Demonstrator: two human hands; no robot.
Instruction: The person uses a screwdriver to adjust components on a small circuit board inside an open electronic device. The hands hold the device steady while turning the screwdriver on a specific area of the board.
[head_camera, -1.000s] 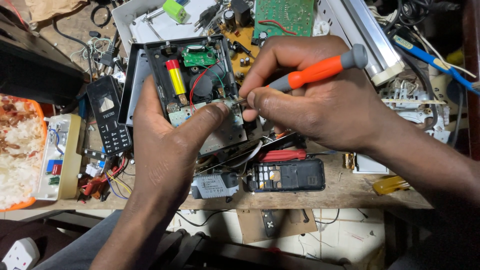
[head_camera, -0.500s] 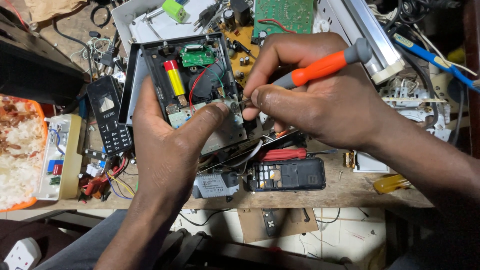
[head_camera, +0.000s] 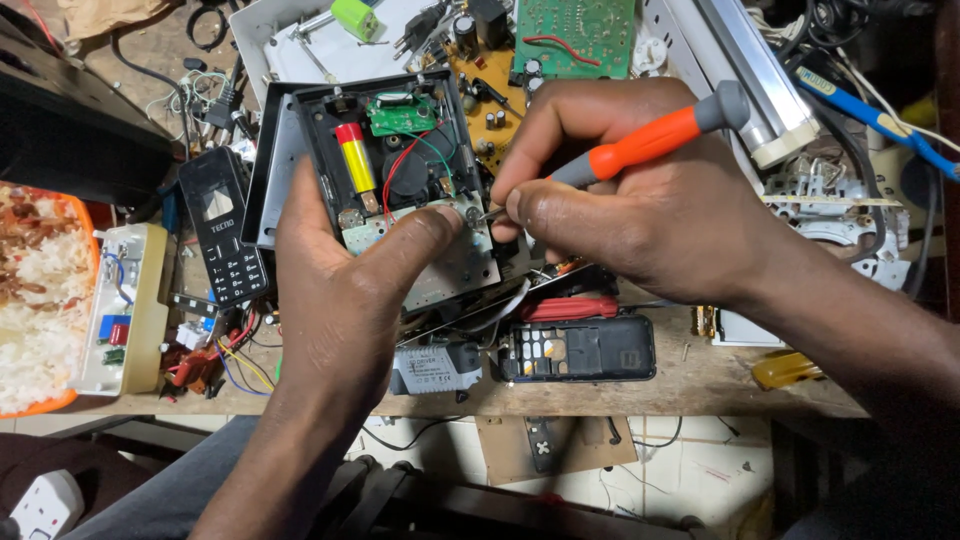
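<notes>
Head view: left hand (head_camera: 335, 300) wrapped around the lower left of an opened black device (head_camera: 390, 170), fingers closed on its casing, thumb (head_camera: 420, 235) pressed across the pale circuit board (head_camera: 440, 265) at its lower edge. Held just above the workbench (head_camera: 700, 380), near the middle of its front edge. Inside the device: a yellow and red battery (head_camera: 353, 158), a small green board (head_camera: 400, 115), red and green wires. Right hand (head_camera: 640, 215) pinched shut around an orange-handled screwdriver (head_camera: 650, 140), grey cap pointing up and right, tip touching the pale board just beside the left thumb. Below the hands, close to the front edge: a dark keypad phone (head_camera: 580, 350) lying flat, a grey power block (head_camera: 435, 368) to its left. Toward the left edge: a black phone shell (head_camera: 222, 240), a cream casing (head_camera: 130, 310) with coloured wires, an orange dish of rice (head_camera: 35, 290). Along the back edge: a large green circuit board (head_camera: 575, 35), a white tube fitting (head_camera: 745, 75), blue-handled tool (head_camera: 870, 115) toward the right corner.
</notes>
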